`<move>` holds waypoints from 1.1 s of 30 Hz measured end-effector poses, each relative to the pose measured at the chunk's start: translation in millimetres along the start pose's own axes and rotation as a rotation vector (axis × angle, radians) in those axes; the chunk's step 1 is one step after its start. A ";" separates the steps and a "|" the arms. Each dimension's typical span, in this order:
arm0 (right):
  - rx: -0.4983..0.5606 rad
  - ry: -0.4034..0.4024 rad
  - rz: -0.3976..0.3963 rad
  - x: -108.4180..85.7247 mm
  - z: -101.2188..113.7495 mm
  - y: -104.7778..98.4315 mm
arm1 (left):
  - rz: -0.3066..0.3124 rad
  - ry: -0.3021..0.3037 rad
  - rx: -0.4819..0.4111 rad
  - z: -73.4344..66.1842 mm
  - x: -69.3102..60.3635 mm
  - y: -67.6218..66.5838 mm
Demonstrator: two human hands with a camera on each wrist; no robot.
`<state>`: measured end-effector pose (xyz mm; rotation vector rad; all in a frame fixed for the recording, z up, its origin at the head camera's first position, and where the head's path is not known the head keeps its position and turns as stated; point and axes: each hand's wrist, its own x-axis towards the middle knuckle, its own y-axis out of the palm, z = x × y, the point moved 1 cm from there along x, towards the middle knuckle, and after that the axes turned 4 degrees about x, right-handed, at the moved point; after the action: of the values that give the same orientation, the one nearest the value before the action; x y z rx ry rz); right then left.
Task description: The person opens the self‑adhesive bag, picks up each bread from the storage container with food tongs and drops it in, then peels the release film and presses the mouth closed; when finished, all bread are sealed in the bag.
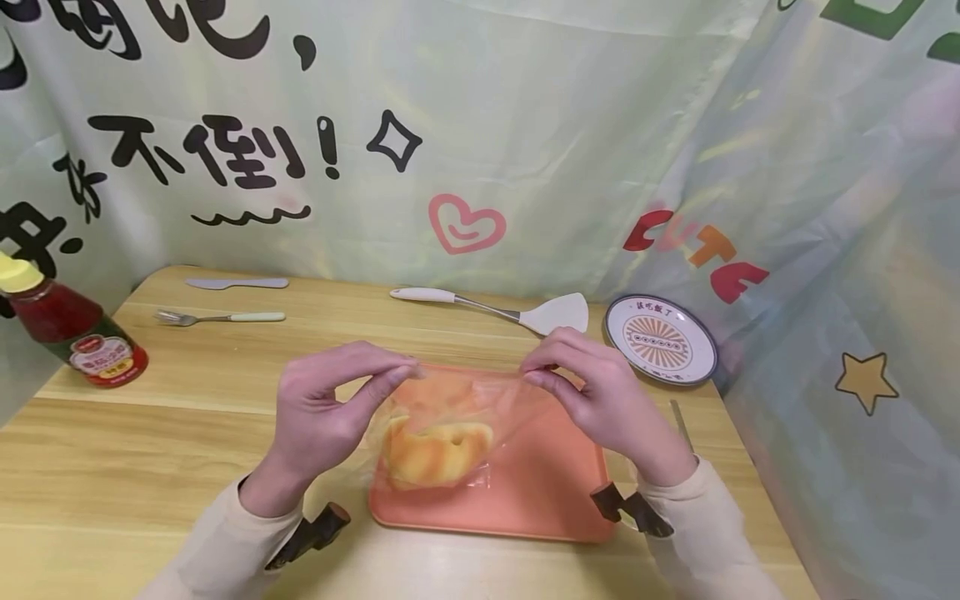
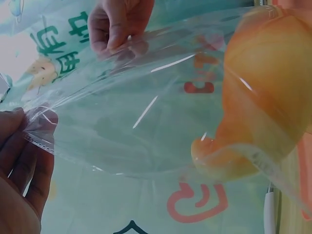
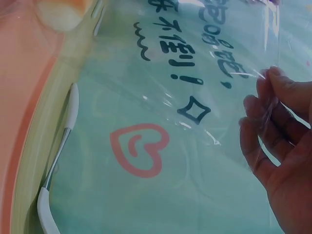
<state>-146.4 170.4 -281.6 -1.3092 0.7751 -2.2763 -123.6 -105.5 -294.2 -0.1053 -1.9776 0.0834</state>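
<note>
A clear plastic bag (image 2: 136, 117) with a golden, croissant-shaped bread (image 1: 438, 454) inside is stretched between my two hands. My left hand (image 1: 322, 408) pinches one corner of the bag's upper edge between thumb and fingers. The opposite side is pinched by my right hand (image 1: 600, 392), at about the same height. In the left wrist view the bread (image 2: 273, 83) sits at the bag's far end, away from the fingers. Below lies an orange-pink tray (image 1: 532, 500); whether the bag touches it, I cannot tell.
A white spatula (image 1: 555, 315) lies behind the tray, with a patterned plate (image 1: 660, 342) to its right. At the back left are a knife (image 1: 236, 283), a fork (image 1: 225, 317) and a red sauce bottle (image 1: 78, 329). A thin handle (image 1: 681, 425) shows beside my right wrist.
</note>
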 end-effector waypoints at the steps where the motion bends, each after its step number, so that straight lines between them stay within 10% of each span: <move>1: -0.003 0.012 0.007 -1.3 -1.0 -1.1 | -0.001 -0.005 -0.001 0.6 -0.4 -0.3; 33: -0.067 0.095 0.043 -22.6 -13.5 -15.0 | -0.073 -0.166 -0.042 13.2 -13.7 -8.3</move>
<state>-148.4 198.7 -292.3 -1.2080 0.9110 -2.3107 -130.6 -115.5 -311.1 -0.0547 -2.1472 0.0035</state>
